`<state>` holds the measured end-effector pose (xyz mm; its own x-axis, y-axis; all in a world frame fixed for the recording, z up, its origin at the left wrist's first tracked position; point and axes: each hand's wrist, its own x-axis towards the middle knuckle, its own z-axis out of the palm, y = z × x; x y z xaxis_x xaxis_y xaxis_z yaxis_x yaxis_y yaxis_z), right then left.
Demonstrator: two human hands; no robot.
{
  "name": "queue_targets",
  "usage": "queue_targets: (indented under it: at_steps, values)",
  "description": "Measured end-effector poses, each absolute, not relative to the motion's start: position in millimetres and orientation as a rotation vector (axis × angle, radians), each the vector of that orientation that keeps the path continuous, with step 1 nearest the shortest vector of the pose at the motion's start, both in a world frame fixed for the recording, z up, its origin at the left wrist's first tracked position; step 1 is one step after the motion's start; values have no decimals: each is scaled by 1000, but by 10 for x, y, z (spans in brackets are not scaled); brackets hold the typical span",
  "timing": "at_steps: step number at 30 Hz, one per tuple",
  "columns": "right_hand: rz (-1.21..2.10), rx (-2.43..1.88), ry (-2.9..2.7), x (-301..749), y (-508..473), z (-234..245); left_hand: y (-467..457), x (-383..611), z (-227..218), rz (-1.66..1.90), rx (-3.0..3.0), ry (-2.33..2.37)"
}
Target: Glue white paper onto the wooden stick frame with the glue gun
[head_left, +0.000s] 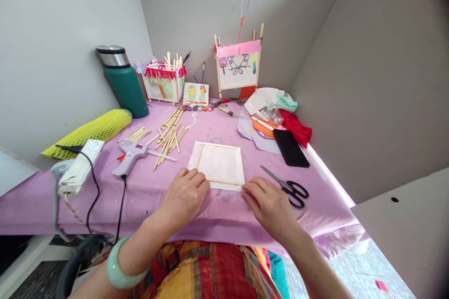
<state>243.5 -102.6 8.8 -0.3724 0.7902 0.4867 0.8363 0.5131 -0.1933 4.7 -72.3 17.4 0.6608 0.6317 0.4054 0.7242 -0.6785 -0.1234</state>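
Observation:
A square of white paper lies flat on the table, edged by a frame of thin wooden sticks. My left hand presses its curled fingers on the near left corner of that paper. At the near right corner, the fingertips of my right hand pinch the paper's edge. Black-handled scissors rest just right of my right hand, blades pointing away to the left. A glue gun with a clear glue stick in its back lies to the left.
Loose wooden sticks lie left of the paper. Behind them stand a green bottle, a decorated box and a hanging lantern. A phone and red cloth are at right; a power strip sits at left.

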Motion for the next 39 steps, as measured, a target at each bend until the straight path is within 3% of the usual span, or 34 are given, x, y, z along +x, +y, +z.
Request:
queue_targets:
  at_steps: [13,39]
  values:
    - [-304,-1368,-2106,2318,-1032,12,-698,92,111,-662,-2538,-1264]
    - [-191,-1344,-2060,2351,-975,-35,-627,59,149,-559,-2603,-1280]
